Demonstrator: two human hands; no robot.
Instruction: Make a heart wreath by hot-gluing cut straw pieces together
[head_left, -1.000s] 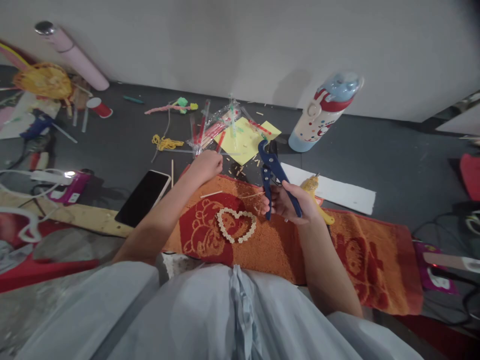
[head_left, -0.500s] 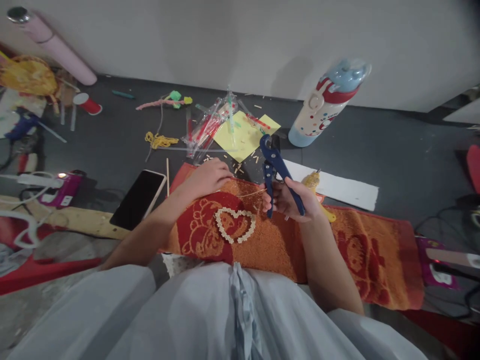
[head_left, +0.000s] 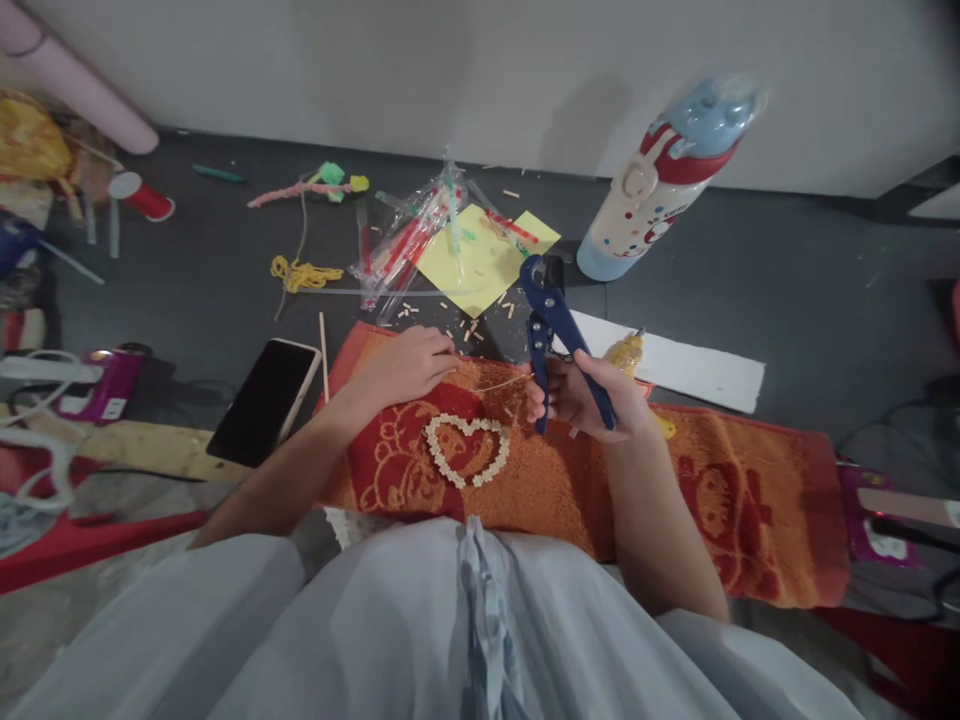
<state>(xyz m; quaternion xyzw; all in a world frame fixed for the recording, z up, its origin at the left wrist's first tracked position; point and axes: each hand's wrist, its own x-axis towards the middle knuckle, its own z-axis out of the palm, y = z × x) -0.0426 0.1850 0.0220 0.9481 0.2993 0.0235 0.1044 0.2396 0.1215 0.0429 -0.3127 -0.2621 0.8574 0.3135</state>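
Note:
My right hand (head_left: 589, 395) is wrapped round the handles of a blue cutter (head_left: 559, 320), whose jaws point up and away from me. A thin pale strand (head_left: 499, 384) runs between my two hands above the orange and red towel (head_left: 555, 480). My left hand (head_left: 420, 360) lies at the towel's far edge with its fingers together; what they grip, if anything, is too small to make out. Just below the hands, a heart outline of small pale pieces (head_left: 455, 472) rests on the towel, with a small gap at its bottom tip.
Yellow paper (head_left: 480, 270) with small cut bits and plastic-wrapped sticks (head_left: 409, 245) lies beyond the towel. A tall bottle (head_left: 637, 210) and white strip (head_left: 690, 370) are at right. Left are a phone (head_left: 264, 400), yellow string (head_left: 304, 275) and a red spool (head_left: 146, 197).
The view has shifted slightly, so things on the left sit further left and higher. Both hands keep nearly the same pose, with the cutter still in my right hand.

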